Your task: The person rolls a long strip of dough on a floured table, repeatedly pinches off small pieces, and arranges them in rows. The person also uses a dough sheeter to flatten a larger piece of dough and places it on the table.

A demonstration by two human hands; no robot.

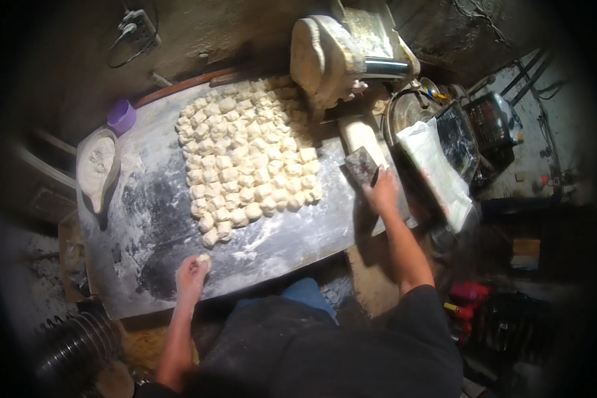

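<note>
My left hand [190, 276] is above the front of the floured metal tabletop [283, 239], its fingers closed around a small piece of dough [203, 259]. My right hand [383, 191] grips a flat, flour-smeared dough scraper [361, 166] at the table's right side. Beside the scraper's blade lies a long pale strip of dough [362, 135]; whether the blade touches it I cannot tell. Between my hands, many dough balls [248, 154] sit close together in rows, their nearest corner just beyond my left hand.
A scoop-shaped bowl of flour [99, 161] and a purple cup [122, 117] stand at the left edge. A dough roller machine [328, 54] rises at the back. Right of the table are a round lid [410, 112], a white plastic bag [438, 169] and stacked dark items.
</note>
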